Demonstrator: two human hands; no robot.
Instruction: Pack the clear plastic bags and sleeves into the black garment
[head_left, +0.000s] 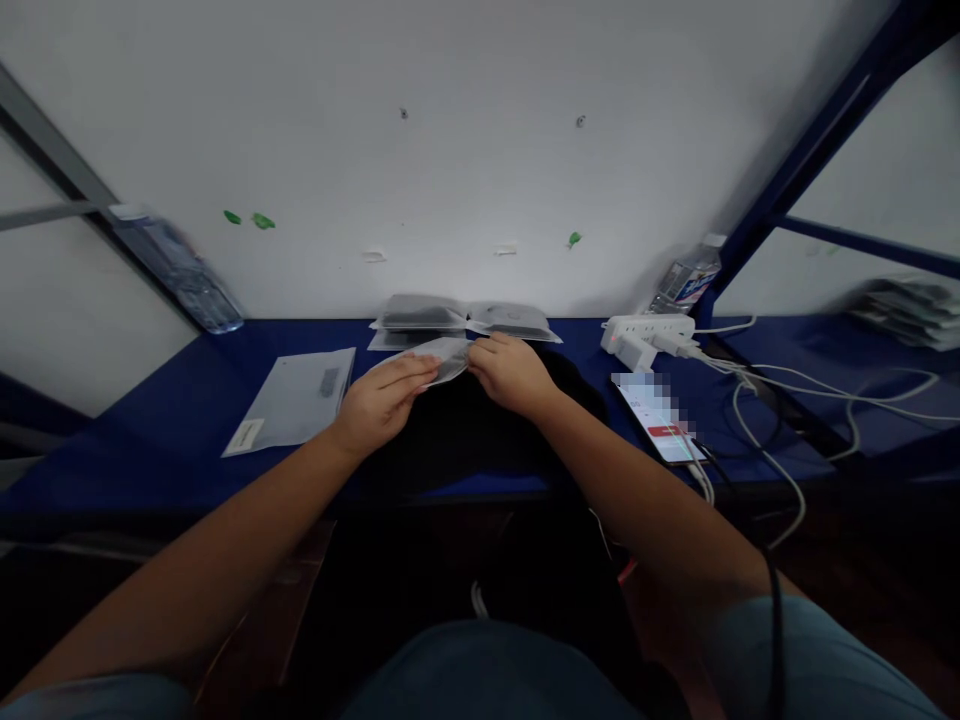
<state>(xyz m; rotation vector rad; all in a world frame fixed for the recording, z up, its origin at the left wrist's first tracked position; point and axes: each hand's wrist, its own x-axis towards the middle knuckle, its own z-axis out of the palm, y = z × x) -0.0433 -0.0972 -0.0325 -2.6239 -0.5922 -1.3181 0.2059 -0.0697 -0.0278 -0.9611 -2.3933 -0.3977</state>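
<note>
Between my two hands is a translucent plastic bag (452, 356), raised above a black cloth-like item (480, 435) that lies on the blue table. My left hand (386, 400) grips the bag's left side, its fingers laid along the top. The right end is pinched by my right hand (511, 370), fingers curled and closed. Behind the bag, packed frosted bags with dark contents lie in two piles, a left pile (420, 312) and a right pile (514, 319). Left of my left hand a flat frosted bag (304, 395) with a pale label rests on the table.
A white power strip (651, 328) with plugs and several cables stands at the right. Below it lies a phone (660, 415) with its screen lit. Plastic bottles lean at the left (184, 270) and right (686, 278). A white wall (480, 170) closes the back.
</note>
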